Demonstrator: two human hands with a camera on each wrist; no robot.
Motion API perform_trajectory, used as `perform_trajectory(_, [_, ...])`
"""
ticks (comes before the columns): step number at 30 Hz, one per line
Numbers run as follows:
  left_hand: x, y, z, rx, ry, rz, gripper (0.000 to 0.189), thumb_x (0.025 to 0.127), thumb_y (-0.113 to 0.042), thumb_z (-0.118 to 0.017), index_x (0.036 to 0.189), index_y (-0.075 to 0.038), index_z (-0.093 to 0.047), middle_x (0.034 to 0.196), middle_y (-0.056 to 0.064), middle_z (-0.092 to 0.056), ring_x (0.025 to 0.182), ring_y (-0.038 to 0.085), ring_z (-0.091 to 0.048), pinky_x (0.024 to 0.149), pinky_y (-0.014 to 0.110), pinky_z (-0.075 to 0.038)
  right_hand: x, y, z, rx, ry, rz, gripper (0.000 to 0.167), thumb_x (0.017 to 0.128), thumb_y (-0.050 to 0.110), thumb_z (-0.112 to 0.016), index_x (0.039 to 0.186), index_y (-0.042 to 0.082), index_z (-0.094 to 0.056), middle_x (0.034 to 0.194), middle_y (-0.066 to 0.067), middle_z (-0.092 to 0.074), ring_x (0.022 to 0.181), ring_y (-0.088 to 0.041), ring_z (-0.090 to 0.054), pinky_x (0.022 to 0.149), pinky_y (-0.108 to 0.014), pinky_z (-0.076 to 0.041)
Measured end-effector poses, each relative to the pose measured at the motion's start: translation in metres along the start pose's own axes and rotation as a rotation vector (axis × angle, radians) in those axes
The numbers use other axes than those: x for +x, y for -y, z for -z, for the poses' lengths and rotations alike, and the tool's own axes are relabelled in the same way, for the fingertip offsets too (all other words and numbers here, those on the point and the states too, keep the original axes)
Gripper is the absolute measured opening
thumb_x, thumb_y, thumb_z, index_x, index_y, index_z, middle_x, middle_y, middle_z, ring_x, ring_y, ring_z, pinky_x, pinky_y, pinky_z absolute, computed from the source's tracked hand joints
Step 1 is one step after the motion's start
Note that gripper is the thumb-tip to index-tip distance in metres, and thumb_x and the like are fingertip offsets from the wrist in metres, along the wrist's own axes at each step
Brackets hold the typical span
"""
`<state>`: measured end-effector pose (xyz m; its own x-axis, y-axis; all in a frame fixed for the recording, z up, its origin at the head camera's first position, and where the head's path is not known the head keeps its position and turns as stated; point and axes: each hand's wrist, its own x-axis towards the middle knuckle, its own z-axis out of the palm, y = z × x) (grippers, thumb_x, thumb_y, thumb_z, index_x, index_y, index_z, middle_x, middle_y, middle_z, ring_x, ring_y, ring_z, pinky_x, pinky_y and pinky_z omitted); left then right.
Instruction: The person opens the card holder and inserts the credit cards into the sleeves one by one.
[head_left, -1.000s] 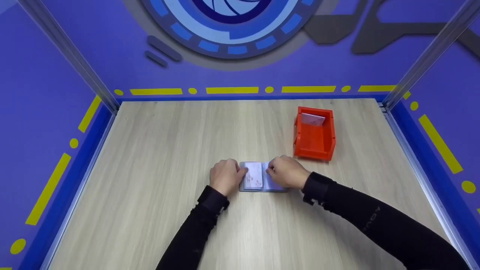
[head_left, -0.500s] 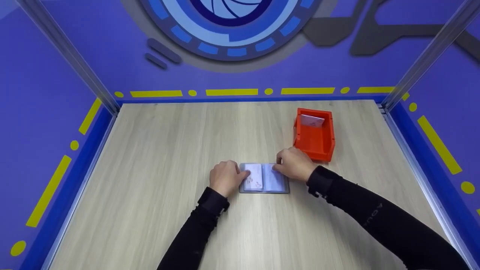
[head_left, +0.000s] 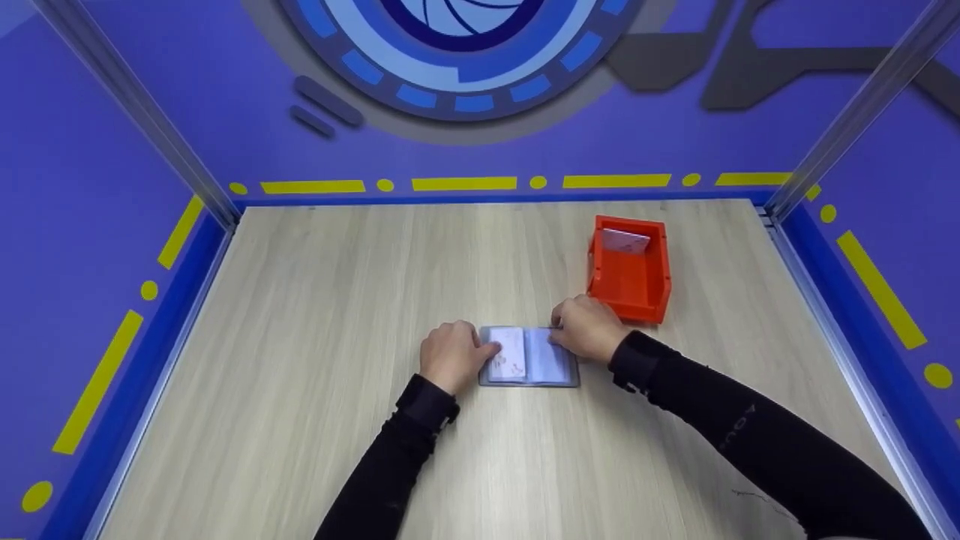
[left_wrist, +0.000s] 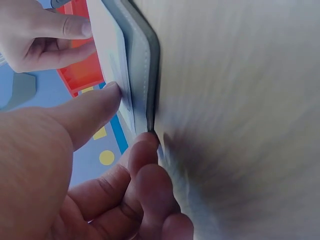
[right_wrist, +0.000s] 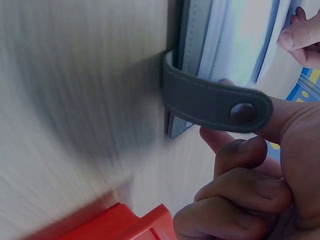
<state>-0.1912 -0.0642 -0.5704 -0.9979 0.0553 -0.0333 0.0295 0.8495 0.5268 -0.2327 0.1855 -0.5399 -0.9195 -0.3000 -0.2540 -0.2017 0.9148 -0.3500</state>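
I've got the wallet point(head_left: 528, 361) open just below mid-frame, left hand point(head_left: 450, 354) pinching its left edge, right hand point(head_left: 590, 328) its upper right corner; I'd expect it light, its sleeves point(head_left: 551, 364) soft and slippery, so I'd hold the stiffer-looking cover point(left_wrist: 141, 65)

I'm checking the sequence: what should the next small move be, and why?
Probably reach the right hand to the card in the bin: a printed card shows on the left side of the card holder, none shows on the right page, and the left hand holds the left edge.
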Motion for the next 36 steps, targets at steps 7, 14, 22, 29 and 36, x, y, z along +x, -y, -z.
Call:
perform_trajectory(7, [-0.0016, 0.0003, 0.0002, 0.004, -0.008, -0.011, 0.043, 0.091, -0.048, -0.088, 0.071, -0.016, -0.068, 0.073, -0.001, -0.068, 0.065, 0.018, -0.060, 0.060, 0.034, -0.041, 0.0005, -0.0004, -0.0023, 0.005, -0.005, 0.038, 0.027, 0.097, 0.020, -0.085, 0.119, 0.005, -0.085, 0.116, -0.013, -0.084, 0.104, -0.029, -0.074, 0.101, -0.051, -0.060])
perform_trajectory(14, [-0.0012, 0.0006, 0.0001, 0.006, -0.008, -0.009, 0.043, 0.091, -0.049, -0.088, 0.071, -0.016, -0.069, 0.072, -0.001, -0.068, 0.065, 0.017, -0.059, 0.060, 0.034, -0.041, 0.0035, 0.0021, -0.0007, 0.029, 0.030, 0.023, 0.027, 0.099, 0.019, -0.083, 0.122, 0.006, -0.084, 0.120, -0.014, -0.083, 0.108, -0.029, -0.073, 0.104, -0.052, -0.059])
perform_trajectory(22, [-0.0007, 0.0004, -0.0004, 0.013, -0.003, -0.007, 0.044, 0.091, -0.050, -0.088, 0.071, -0.016, -0.068, 0.072, -0.002, -0.067, 0.065, 0.017, -0.059, 0.060, 0.034, -0.041, 0.0055, 0.0031, -0.0002, 0.011, 0.024, 0.027, 0.025, 0.098, 0.019, -0.082, 0.120, 0.007, -0.084, 0.118, -0.013, -0.082, 0.111, -0.031, -0.072, 0.104, -0.052, -0.057])
perform_trajectory(29, [-0.0015, -0.0002, 0.0003, 0.017, -0.006, -0.011, 0.044, 0.091, -0.050, -0.088, 0.071, -0.016, -0.069, 0.072, -0.001, -0.068, 0.064, 0.016, -0.059, 0.059, 0.034, -0.042, 0.0052, 0.0023, -0.0006, -0.008, -0.009, 0.042, 0.012, 0.097, 0.021, -0.083, 0.099, 0.009, -0.081, 0.091, -0.008, -0.076, 0.088, -0.027, -0.065, 0.086, -0.044, -0.054])
perform_trajectory(36, [-0.0002, 0.0014, -0.0014, 0.022, -0.007, -0.024, 0.041, 0.091, -0.048, -0.088, 0.073, -0.015, -0.072, 0.073, -0.001, -0.070, 0.065, 0.016, -0.060, 0.059, 0.034, -0.043, 0.0036, 0.0004, -0.0019, 0.012, -0.003, 0.088, 0.015, 0.100, 0.020, -0.076, 0.090, 0.008, -0.078, 0.080, -0.005, -0.071, 0.078, -0.024, -0.061, 0.073, -0.036, -0.048])
